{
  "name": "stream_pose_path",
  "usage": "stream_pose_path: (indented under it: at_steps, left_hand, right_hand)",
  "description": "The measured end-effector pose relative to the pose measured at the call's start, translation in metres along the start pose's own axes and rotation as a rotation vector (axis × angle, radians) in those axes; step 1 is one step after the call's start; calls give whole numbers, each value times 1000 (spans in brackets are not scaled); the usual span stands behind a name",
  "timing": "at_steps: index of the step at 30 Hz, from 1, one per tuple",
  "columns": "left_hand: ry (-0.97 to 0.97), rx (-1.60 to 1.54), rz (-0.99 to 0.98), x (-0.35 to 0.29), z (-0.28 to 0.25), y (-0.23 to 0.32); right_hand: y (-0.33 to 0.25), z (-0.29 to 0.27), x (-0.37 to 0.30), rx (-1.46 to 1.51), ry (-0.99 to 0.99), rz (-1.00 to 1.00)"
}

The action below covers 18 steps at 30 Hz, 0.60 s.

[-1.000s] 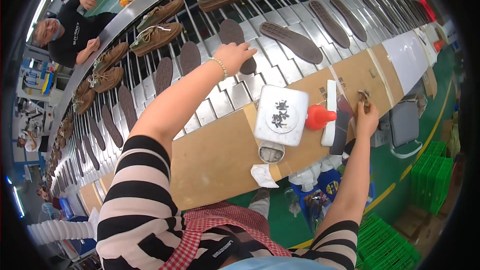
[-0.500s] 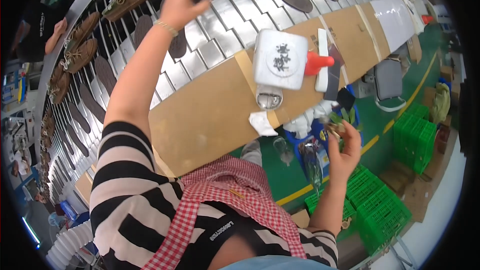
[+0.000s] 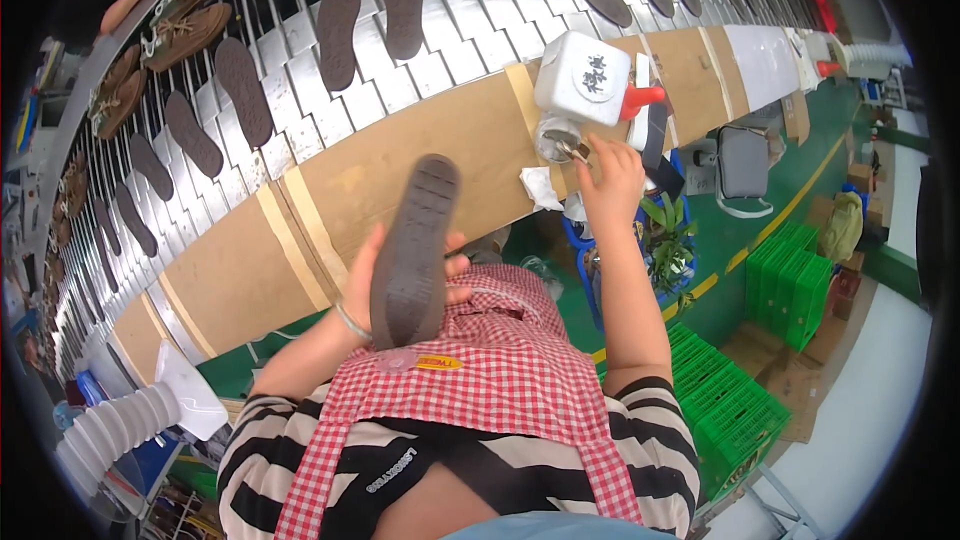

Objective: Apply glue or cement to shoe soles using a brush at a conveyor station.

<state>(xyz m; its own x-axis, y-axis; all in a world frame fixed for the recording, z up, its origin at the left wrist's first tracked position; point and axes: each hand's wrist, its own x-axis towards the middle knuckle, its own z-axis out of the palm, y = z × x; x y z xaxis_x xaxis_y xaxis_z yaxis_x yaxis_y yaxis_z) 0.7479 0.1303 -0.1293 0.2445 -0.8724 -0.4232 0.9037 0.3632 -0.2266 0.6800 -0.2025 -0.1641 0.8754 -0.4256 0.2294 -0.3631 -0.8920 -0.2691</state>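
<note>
My left hand (image 3: 360, 290) grips a dark brown shoe sole (image 3: 416, 240), held upright in front of my apron with its ridged face toward me. Fingers wrap its edges from behind. At the far side of the cardboard, my right hand (image 3: 612, 180) pinches a small brush-like tool (image 3: 577, 150) with a brownish handle. Its tip reaches into the mouth of a small clear cup (image 3: 550, 132); the tip itself is hard to make out. Close behind the cup lies a white plastic jug (image 3: 575, 75) with a red spout (image 3: 643, 100).
Several soles (image 3: 402, 5) and brown lace-up shoes (image 3: 190, 35) lie on the metal slat conveyor (image 3: 480, 15) beyond the cardboard-topped bench (image 3: 400, 175). A crumpled white cloth (image 3: 541, 187) sits at its edge. Below right are a leafy plant (image 3: 672, 235) and green crates (image 3: 720, 380).
My left hand has come back from the conveyor toward my body with a sole. My right hand has moved up and left from beside the plant to the cup.
</note>
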Motion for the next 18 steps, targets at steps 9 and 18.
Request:
stream_pose_path:
  at_steps: [9,18]
  left_hand:
    - [-78,65,244,-6,-5,25]
    - [-7,89,395,2,-1,41]
  right_hand:
    - [-5,22,8,-76,-42,-84]
    - [-14,12,4,20,-46,-38]
